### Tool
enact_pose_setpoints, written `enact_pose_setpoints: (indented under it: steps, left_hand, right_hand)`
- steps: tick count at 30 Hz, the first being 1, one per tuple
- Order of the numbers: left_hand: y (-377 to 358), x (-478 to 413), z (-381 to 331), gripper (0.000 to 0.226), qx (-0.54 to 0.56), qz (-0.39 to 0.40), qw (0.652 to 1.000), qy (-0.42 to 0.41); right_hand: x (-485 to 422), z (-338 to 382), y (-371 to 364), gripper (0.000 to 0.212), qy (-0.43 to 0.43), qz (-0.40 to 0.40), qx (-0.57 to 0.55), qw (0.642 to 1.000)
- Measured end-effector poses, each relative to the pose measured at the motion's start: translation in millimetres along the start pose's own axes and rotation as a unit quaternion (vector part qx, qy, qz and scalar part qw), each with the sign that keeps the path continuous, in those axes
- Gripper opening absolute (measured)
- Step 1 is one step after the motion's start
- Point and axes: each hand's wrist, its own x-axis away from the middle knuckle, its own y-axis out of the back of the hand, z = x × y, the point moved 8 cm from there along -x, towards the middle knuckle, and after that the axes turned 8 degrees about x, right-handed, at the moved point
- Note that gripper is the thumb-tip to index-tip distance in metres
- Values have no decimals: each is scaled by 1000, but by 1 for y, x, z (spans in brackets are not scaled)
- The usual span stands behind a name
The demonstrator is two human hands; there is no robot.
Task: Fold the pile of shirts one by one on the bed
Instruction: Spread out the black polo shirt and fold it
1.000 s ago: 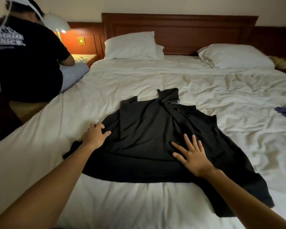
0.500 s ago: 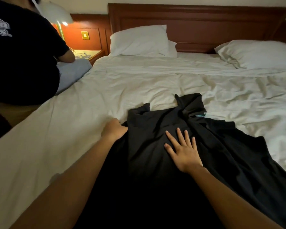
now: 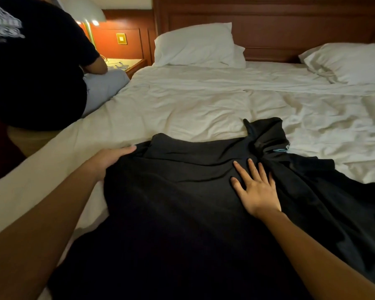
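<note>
Two bare hands reach forward over one black shirt [image 3: 182, 202] spread on one wide bed [image 3: 193, 105] with rumpled white sheets. Right hand [image 3: 256, 191] lies flat on the shirt's upper middle, palm down, fingers straight and spread, their tips just short of the bunched collar. Left hand [image 3: 110, 161] sits at the shirt's left edge, near the shoulder, with one digit stretched along the top of the fabric; the cloth covers the lower part of this hand, so whether it pinches the edge or only rests against it cannot be told. Between the two hands the shirt's chest is fairly smooth with a few long creases. The shirt runs from the near edge of the view up to about the middle of the bed, its collar end farthest from the viewer, twisted, with a small pale blue label [image 3: 281, 150] showing there. Its right side fans out in loose folds toward the right edge of the view, beyond the right hand. At the head of the bed, against one dark wooden headboard [image 3: 268, 24], are two white pillows: a left-side pillow [image 3: 195, 44] and a right-side pillow [image 3: 346, 61]. One second person [image 3: 35, 68] in a black top sits at the bed's left side, back turned. Past them stand one lit lamp [image 3: 85, 9] and one nightstand [image 3: 126, 63], with one square switch plate [image 3: 121, 38] on the wall panel.
</note>
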Motion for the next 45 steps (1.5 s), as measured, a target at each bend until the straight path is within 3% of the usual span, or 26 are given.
enact_pose_setpoints:
  steps: [3, 7, 9, 12, 14, 16, 18, 20, 22, 24, 26, 28, 30, 33, 36, 40, 45]
  left_hand:
    - [-36, 0, -16, 29, 21, 85, 995, 38]
    - [-52, -12, -37, 26, 59, 44, 997, 15]
    - [-41, -21, -54, 37, 145, -34, 987, -67]
    - [4, -17, -64, 19, 171, -232, 938, -190]
    - [17, -11, -53, 27, 66, -310, 931, -182]
    - [7, -4, -42, 44, -100, -324, 927, -160]
    - [-26, 11, -45, 56, -244, -298, 895, -226]
    - [-79, 31, -47, 58, -334, -224, 861, -312]
    - [-141, 50, -42, 60, -397, -110, 837, -359]
    - [-206, 67, -25, 66, -448, 21, 816, -365]
    - [-259, 79, 3, 75, -500, 108, 792, -333]
    - [-289, 84, 26, 84, -538, 109, 774, -315]
    - [-299, 84, 32, 87, -539, 67, 777, -319]
    - [-301, 82, 30, 85, -534, 41, 783, -316]
    - [-299, 85, 29, 82, -529, 42, 790, -306]
    - [-309, 103, 26, 79, -518, 63, 800, -295]
    - [-345, 129, 31, 75, -515, 100, 801, -288]
  right_hand:
    - [0, -1, -1, 61, -4, 3, -4, 1000]
    - [1, -2, -1, 61, -5, -2, -6, 1000]
    - [0, -2, 0, 62, -5, -9, -9, 1000]
    - [0, -2, 1, 61, -3, -20, -11, 1000]
    - [1, -1, 2, 61, -4, -5, -7, 1000]
    - [0, 0, 11, 59, 7, 3, -7, 1000]
    - [0, -3, 32, 54, 38, -21, -6, 999]
    - [6, -24, 63, 46, 46, -103, 11, 994]
    - [14, -73, 90, 43, -22, -192, 25, 981]
    - [20, -143, 95, 49, -131, -159, 7, 979]
    - [20, -200, 80, 58, -193, -37, -14, 980]
    - [18, -229, 68, 66, -185, 43, 1, 982]
    - [12, -237, 66, 71, -171, 61, -14, 983]
    - [7, -237, 70, 52, -164, 78, -7, 983]
    - [12, -251, 92, 36, -163, 28, 69, 984]
    - [48, -338, 133, 37, -277, -39, -27, 960]
    - [90, -432, 168, 39, -358, -40, -38, 932]
